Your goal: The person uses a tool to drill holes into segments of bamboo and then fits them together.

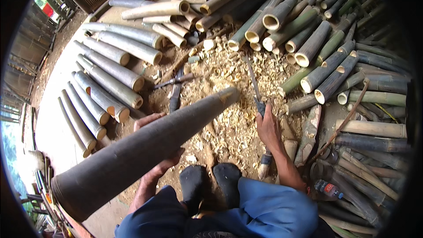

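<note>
A hand could pass over the wood shavings [238, 136] between the dark bamboo tube [145, 150] and the right hand [269, 127]; the knife [252, 79] juts forward beside this gap. The tube blocks leftward passage; stacked bamboo [370, 128] crowds the right.

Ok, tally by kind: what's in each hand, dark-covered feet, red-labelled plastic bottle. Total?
Bamboo tube, in the left hand: 1
Bladed tool, in the right hand: 1
Dark-covered feet: 2
Red-labelled plastic bottle: 1
Total: 5
</note>
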Available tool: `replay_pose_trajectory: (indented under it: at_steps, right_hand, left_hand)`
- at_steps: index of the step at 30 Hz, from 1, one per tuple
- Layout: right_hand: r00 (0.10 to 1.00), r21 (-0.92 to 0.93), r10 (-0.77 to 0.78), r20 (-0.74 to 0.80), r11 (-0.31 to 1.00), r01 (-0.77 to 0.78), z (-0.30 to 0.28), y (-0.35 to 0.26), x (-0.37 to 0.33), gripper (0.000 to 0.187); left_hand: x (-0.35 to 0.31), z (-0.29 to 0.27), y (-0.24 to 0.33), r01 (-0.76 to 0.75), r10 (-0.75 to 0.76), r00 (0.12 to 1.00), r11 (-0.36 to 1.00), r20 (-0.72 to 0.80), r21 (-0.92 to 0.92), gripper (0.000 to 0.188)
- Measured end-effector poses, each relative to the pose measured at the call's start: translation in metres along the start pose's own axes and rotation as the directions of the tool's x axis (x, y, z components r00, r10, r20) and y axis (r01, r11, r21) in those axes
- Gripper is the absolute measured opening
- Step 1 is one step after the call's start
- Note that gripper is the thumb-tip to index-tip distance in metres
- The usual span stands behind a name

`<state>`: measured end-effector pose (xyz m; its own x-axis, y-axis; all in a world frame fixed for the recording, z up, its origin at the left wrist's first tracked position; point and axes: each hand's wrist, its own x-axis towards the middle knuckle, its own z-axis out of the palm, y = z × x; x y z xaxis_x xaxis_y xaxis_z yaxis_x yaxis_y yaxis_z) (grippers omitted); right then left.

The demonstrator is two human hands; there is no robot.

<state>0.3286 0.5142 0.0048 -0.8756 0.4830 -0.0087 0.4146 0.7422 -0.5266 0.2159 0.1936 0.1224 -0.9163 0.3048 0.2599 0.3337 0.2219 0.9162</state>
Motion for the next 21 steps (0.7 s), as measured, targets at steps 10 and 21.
replay_pose_trajectory:
  at_steps: [10, 21]
  right_hand:
    - [0.924, 0.266, -0.368, -0.102, 0.885, 0.382, -0.031, -0.099, -0.028, 0.035]
    - [0.889, 0.241, -0.426, -0.169, 0.857, 0.456, -0.036, -0.112, -0.021, 0.037]
  left_hand:
    - [0.006, 0.001, 0.009, -0.048, 0.04, 0.998, 0.967, 0.038, 0.249, 0.08]
    - [0.005, 0.0, 0.011, -0.06, 0.054, 0.998, 0.943, 0.029, 0.327, 0.08]
